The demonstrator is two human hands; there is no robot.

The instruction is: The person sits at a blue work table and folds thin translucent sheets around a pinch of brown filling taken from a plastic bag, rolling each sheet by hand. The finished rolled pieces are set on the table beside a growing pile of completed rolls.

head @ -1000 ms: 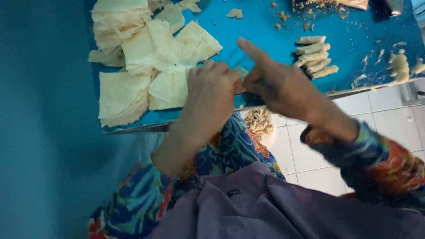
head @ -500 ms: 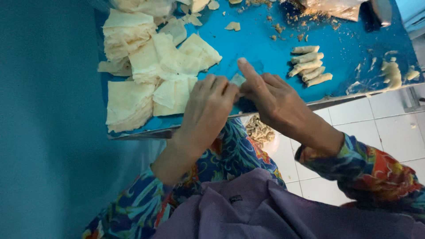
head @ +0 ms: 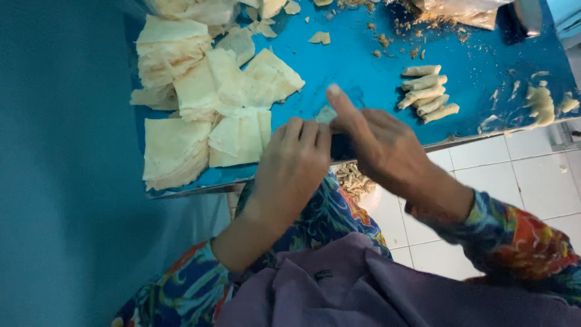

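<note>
Head view looking down at the near edge of a blue table (head: pixel 363 66); both hands meet there over a small pale wrapper piece (head: pixel 325 114), which sits at the table edge just above the knuckles and is mostly hidden. Left hand (head: pixel 293 166) is knuckles-up, its fingers (head: pixel 305 133) curled together and bent down onto the piece, though the actual grip is covered, so cannot tell if they pinch it. Right hand (head: pixel 381 148) comes in from the right, touching the left hand, index finger stretched out and pointing up-left over the piece, the other fingers folded under; cannot tell whether they hold anything. Left of the hands lie stacks of cut square wrapper sheets (head: pixel 175 148), pale yellow, several piles overlapping, some tilted, one stack (head: pixel 239 136) just beside the left hand. To the right of the hands, well apart, five finished rolls (head: pixel 428 94) lie side by side in a short row. Further right are smears of paste (head: pixel 538 103) on the table. Crumbs and scraps (head: pixel 381 39) are scattered along the far side. Below the table edge, between the hands, a heap of small pale pieces (head: pixel 354 178) shows over white floor tiles (head: pixel 514 169). Sleeves (head: pixel 520 242) are colourful patterned fabric, purple cloth (head: pixel 339 284) across the lap
</note>
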